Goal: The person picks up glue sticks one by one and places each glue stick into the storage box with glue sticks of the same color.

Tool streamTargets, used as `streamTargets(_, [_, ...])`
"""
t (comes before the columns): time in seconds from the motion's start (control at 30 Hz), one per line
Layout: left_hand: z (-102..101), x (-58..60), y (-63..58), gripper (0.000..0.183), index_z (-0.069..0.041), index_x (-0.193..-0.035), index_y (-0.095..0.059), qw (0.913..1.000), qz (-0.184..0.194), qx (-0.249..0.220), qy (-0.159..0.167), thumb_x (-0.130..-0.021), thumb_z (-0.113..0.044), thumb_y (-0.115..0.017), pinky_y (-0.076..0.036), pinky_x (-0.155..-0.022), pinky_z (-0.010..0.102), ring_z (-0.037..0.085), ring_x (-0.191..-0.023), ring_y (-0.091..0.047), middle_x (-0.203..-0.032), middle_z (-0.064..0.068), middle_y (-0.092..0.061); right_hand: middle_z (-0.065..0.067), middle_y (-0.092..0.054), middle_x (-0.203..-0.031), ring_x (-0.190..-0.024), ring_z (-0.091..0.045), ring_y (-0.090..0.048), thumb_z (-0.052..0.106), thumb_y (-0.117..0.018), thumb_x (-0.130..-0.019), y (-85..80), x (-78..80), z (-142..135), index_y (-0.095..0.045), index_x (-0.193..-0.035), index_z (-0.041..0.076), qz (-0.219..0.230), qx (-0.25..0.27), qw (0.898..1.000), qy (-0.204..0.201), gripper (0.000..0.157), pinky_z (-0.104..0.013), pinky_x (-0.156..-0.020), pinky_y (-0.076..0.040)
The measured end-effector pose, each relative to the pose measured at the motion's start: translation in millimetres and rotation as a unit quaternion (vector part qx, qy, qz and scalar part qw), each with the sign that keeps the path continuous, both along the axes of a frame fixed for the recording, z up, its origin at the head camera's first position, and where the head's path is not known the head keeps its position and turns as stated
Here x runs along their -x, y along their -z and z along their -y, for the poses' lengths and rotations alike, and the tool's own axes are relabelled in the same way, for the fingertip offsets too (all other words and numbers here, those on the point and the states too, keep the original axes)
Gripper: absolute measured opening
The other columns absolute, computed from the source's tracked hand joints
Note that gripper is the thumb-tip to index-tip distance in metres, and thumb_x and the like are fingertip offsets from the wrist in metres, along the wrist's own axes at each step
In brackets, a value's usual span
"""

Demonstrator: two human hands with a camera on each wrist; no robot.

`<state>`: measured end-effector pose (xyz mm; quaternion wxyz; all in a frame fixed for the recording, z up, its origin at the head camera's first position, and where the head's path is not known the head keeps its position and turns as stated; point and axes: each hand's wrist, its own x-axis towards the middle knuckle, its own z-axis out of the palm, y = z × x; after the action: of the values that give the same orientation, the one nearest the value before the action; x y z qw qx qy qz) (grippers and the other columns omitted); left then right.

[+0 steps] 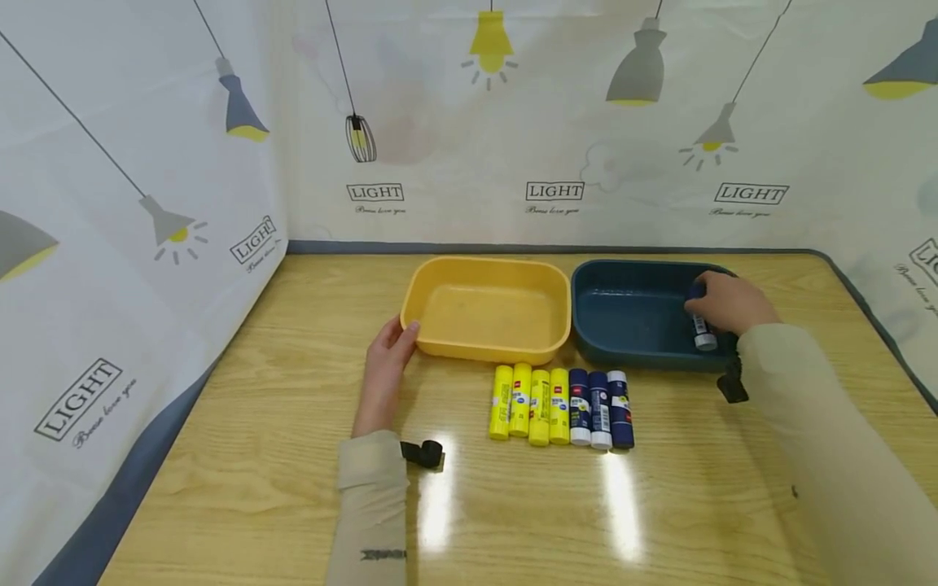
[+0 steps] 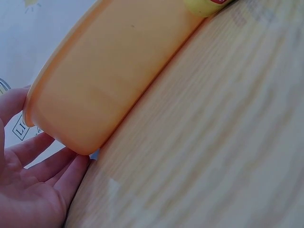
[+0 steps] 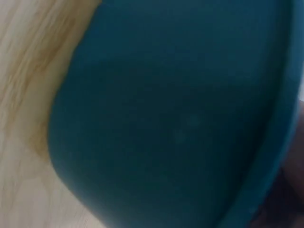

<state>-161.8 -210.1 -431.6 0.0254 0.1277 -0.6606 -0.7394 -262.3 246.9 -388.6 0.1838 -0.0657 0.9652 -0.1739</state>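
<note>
A yellow plastic bin (image 1: 487,313) and a dark blue plastic bin (image 1: 633,317) stand side by side on the table. My left hand (image 1: 388,354) holds the yellow bin at its near left corner, thumb at the rim and fingers against the outer wall (image 2: 99,80). Over the right end of the blue bin, my right hand (image 1: 729,301) pinches a navy glue stick (image 1: 703,332) by its upper part, its pale end pointing down inside. In the right wrist view, the blue bin's outer wall (image 3: 156,123) hides most of that hand.
In front of the bins lies a row of glue sticks: several yellow ones (image 1: 540,407) on the left and three navy ones (image 1: 599,411) on the right. A white cloth printed with lamps (image 1: 469,146) hangs behind the wooden table (image 1: 293,488) and along its sides.
</note>
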Motion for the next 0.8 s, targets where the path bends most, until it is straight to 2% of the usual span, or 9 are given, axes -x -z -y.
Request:
streamTargets(0.17, [1.4, 1.7, 3.1, 0.059, -0.009, -0.134, -0.039, 1.0000, 0.003, -0.001, 0.000, -0.085, -0.032, -0.060, -0.035, -0.098, 0.026, 0.012, -0.118, -0.042, -0.133, 0.006, -0.042, -0.031, -0.053, -0.103, -0.059, -0.021, -0.054, 0.026, -0.051, -0.088, 5.0, -0.2, -0.7, -0.032, -0.128, -0.015, -0.007, -0.021, 1.000, -0.014, 0.060, -0.039, -0.056, -0.043])
streamTargets(0.47, [5.8, 10.7, 23.3, 0.061, -0.015, -0.131, -0.043, 0.9999, 0.002, 0.004, -0.010, -0.080, -0.041, -0.064, -0.036, -0.095, 0.024, 0.009, -0.116, -0.043, -0.130, 0.001, -0.044, -0.036, -0.046, -0.112, -0.081, -0.038, -0.056, 0.024, -0.053, -0.087, 2.6, -7.6, 7.7, -0.037, -0.123, -0.017, -0.022, -0.052, 0.998, -0.007, 0.057, -0.052, -0.069, -0.044])
streamTargets(0.8, [6.6, 11.3, 24.5, 0.059, -0.015, -0.132, -0.043, 0.9999, -0.002, 0.002, -0.011, -0.082, -0.039, -0.063, -0.036, -0.096, 0.023, 0.009, -0.116, -0.043, -0.131, 0.001, -0.044, -0.036, -0.043, -0.116, -0.091, -0.045, -0.051, 0.025, -0.052, -0.086, 13.7, -2.4, 5.5, -0.037, -0.123, -0.016, -0.023, -0.069, 0.997, 0.012, 0.057, -0.058, -0.076, -0.041])
